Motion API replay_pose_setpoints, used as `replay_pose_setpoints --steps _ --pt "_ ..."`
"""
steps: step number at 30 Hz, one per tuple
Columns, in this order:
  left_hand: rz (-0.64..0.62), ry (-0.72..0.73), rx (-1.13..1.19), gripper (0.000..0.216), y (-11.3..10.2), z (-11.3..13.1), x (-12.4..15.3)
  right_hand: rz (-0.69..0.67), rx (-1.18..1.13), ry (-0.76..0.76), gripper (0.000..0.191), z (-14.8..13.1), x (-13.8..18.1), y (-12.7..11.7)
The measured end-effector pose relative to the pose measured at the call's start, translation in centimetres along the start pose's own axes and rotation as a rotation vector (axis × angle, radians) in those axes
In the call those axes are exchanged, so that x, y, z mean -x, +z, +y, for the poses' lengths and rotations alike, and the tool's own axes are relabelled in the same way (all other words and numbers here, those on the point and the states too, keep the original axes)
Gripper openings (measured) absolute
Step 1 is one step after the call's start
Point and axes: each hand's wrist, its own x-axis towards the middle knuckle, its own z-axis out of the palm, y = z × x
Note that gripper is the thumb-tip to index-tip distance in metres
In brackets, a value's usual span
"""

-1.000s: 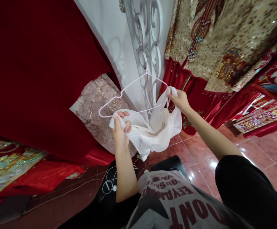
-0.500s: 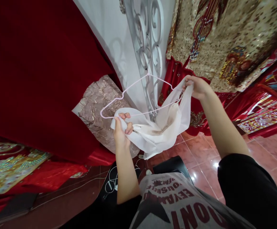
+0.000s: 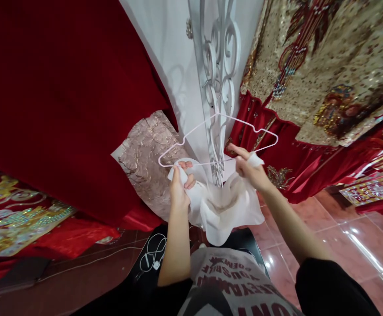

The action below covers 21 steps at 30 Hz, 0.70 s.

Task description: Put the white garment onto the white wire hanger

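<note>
- Since half a second ago, the right hand (image 3: 251, 170) has come down from up on the right and now sits near the left hand (image 3: 179, 186), so the white cloth (image 3: 226, 208) hangs bunched between them instead of stretched.
- Head view: the white cloth is thin and soft, with a brownish stain in its sagging middle. It hangs just below the lower bar of a pink wire hanger (image 3: 198, 128).
- The left hand is closed on one gathered corner, thumb up against the hanger's left end.
- The right hand grips the other corner with curled fingers, its index finger stretched out towards the bar.
- The hanger's hook is caught on a white scrolled metal grille (image 3: 218, 66) straight ahead.
- Room is tight: a red velvet drape (image 3: 63, 87) crowds the left, and a gold sequinned fabric (image 3: 326, 61) hangs on the right.
- Glossy red floor tiles (image 3: 346, 228) lie open at lower right; a crinkled rose-gold fabric (image 3: 147, 153) lies behind the left hand.
</note>
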Motion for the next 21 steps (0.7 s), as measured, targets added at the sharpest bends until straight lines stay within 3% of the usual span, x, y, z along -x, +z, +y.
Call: replay_pose_setpoints --steps 4,8,11,13,17,19,21 --pt "0.067 -0.005 -0.026 0.045 0.7 -0.8 1.1 0.040 0.300 -0.155 0.041 3.0 -1.9 2.8" --pt "0.077 -0.034 -0.254 0.041 -0.3 0.4 1.6 0.141 0.385 -0.139 0.046 4.7 -2.5 2.5" --pt "0.062 -0.025 -0.665 0.027 -1.8 3.8 0.5 0.161 0.417 -0.169 0.043 4.8 -2.7 1.7" --pt "-0.014 0.010 -1.033 0.014 -2.4 6.7 -0.8 0.157 0.426 -0.192 0.042 4.7 -2.6 1.3" --pt "0.103 0.131 -1.445 0.006 -1.4 11.5 -3.7 0.178 0.455 -0.207 0.042 4.6 -2.1 1.5" --pt "0.137 0.113 -1.396 0.010 0.0 12.9 -4.7 0.190 0.461 -0.209 0.042 4.7 -1.8 1.8" --pt "0.102 0.010 -1.164 0.012 1.6 13.5 -5.4 0.192 0.455 -0.206 0.043 4.8 -1.4 2.1"
